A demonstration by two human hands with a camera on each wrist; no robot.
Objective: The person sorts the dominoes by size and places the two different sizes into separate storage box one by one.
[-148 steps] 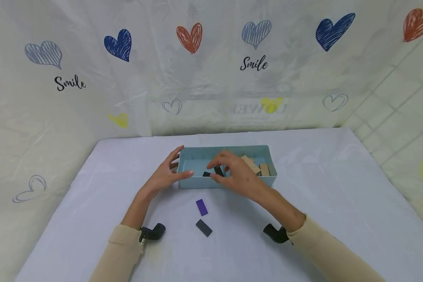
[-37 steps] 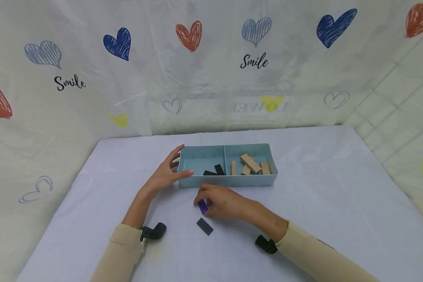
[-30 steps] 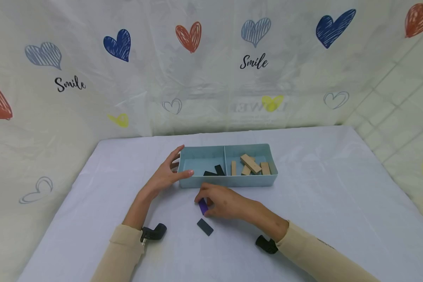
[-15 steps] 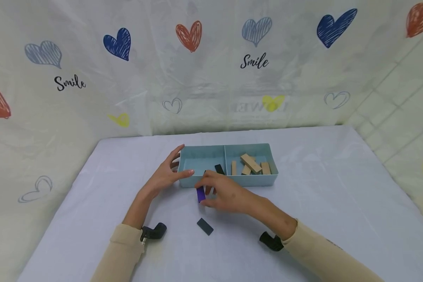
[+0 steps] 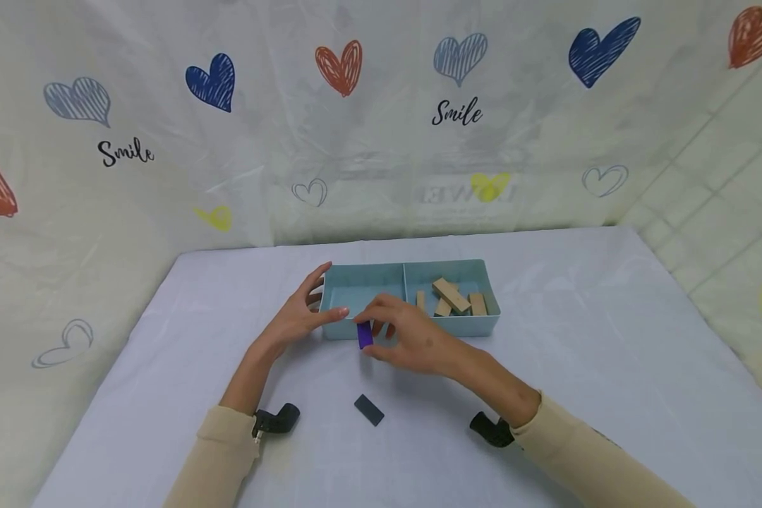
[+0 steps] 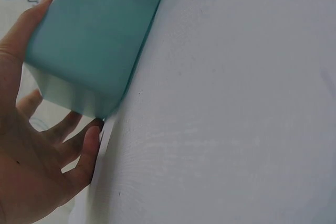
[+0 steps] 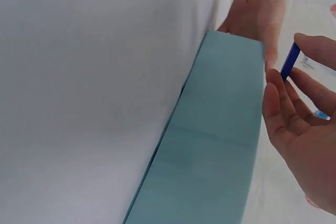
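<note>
My right hand [image 5: 400,337] pinches a purple block [image 5: 365,334] just in front of the near wall of a light blue two-compartment box [image 5: 413,326]. In the right wrist view the purple block [image 7: 290,60] stands between thumb and fingers [image 7: 314,45] above the box [image 7: 210,145]. My left hand [image 5: 298,314] holds the box's left end, thumb on the near wall and fingers on the side; the left wrist view shows this left hand [image 6: 31,129] around the box corner [image 6: 89,45]. A black block [image 5: 369,410] lies flat on the table nearer me.
The box's right compartment holds several wooden blocks [image 5: 451,296]. A white cloth covers the table [image 5: 609,367]. A curtain printed with hearts [image 5: 381,120] hangs close behind the table's far edge.
My right hand picked the purple block off the table and lifted it toward the box's near wall. The left hand stayed on the box. The black block on the table has not moved.
</note>
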